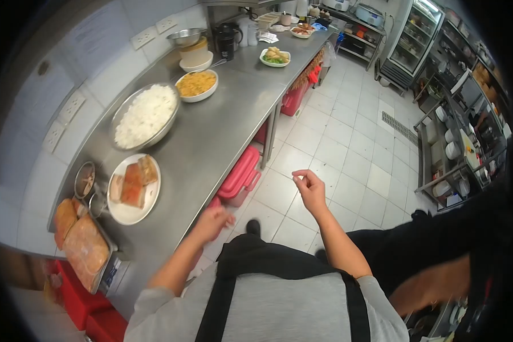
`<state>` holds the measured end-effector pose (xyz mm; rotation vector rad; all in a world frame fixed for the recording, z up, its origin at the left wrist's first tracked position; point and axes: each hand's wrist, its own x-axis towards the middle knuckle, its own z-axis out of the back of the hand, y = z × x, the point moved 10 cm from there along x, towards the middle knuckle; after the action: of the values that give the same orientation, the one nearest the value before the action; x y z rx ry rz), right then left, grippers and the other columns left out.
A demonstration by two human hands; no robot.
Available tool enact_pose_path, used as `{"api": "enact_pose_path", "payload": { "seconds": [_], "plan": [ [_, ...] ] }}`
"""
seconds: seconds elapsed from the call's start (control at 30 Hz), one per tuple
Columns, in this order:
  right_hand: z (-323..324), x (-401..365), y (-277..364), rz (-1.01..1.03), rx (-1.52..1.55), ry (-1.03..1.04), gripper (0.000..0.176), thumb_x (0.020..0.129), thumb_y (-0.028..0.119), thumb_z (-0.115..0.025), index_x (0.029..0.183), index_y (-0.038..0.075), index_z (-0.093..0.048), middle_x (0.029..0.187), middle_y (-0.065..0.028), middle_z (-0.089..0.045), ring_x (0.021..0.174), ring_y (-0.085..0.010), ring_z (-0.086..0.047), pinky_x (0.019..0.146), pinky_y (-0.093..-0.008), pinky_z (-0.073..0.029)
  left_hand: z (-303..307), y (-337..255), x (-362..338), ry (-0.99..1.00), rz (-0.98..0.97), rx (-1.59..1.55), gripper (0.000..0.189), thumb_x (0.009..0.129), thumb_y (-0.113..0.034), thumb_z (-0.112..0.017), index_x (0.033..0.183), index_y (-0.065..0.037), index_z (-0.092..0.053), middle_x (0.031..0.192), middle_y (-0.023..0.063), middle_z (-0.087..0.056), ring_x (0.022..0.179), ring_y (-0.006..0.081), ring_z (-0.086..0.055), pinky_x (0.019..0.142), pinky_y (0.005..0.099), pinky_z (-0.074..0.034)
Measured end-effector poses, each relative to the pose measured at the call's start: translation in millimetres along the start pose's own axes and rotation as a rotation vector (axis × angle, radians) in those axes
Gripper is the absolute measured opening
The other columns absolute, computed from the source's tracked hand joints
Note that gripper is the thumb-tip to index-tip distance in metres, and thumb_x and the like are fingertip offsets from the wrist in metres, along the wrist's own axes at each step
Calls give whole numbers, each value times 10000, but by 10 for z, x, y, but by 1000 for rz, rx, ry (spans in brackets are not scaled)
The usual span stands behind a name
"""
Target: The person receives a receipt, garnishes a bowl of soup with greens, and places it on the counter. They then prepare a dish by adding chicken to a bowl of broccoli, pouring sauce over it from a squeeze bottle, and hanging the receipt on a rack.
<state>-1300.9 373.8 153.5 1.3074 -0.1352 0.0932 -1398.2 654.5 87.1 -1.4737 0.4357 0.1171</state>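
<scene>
My left hand (212, 224) hangs in the air by the front edge of the steel counter (211, 137), slightly blurred, its fingers loosely bent and apart with nothing visible in them. Over the tiled floor, my right hand (310, 191) is raised with its fingers curled and thumb near the index finger; no object shows there. On the counter are a white plate with pieces of food (132, 185), a large bowl of white rice (146, 117) and a bowl of yellow food (197, 84). A tray of flat orange-brown pieces (85, 248) sits at lower left.
Pink lidded bins (240, 175) stand under the counter. Farther back is a green-and-yellow dish (275, 56). At right, a person in dark clothing (427, 245) is close beside me, near metal shelves (447, 151). A glass-door fridge (413, 43) stands at the back.
</scene>
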Motion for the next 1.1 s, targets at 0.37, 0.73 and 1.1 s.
{"api": "enact_pose_path", "payload": {
  "seconds": [0.37,0.73,1.1],
  "plan": [
    [2451,873,-3050,-415,-624,16,308,780,198,-655,1039,42,-593,612,-59,-580,526,-134,-534,479,-278,-423,793,-2558,4819,-267,-259,145,311,920,-234,-495,1137,-12,-507,864,66,-579,637,107,-550,582,232,-472],
    [3598,-1712,-4697,-1655,123,-644,118,791,121,-548,857,35,-594,662,-61,-568,512,-147,-523,423,-294,-422,1032,-2308,7030,-247,95,-30,256,927,-162,-426,1102,22,-458,819,156,-610,672,225,-637,600,307,-558],
    [5976,5405,-5878,-829,-233,-251,171,855,165,-492,910,27,-579,685,-58,-576,543,-120,-515,431,-254,-403,58,-2266,7316,-571,93,-610,219,854,-45,-397,1058,20,-349,890,256,-600,714,276,-633,611,301,-550]
  ]
}}
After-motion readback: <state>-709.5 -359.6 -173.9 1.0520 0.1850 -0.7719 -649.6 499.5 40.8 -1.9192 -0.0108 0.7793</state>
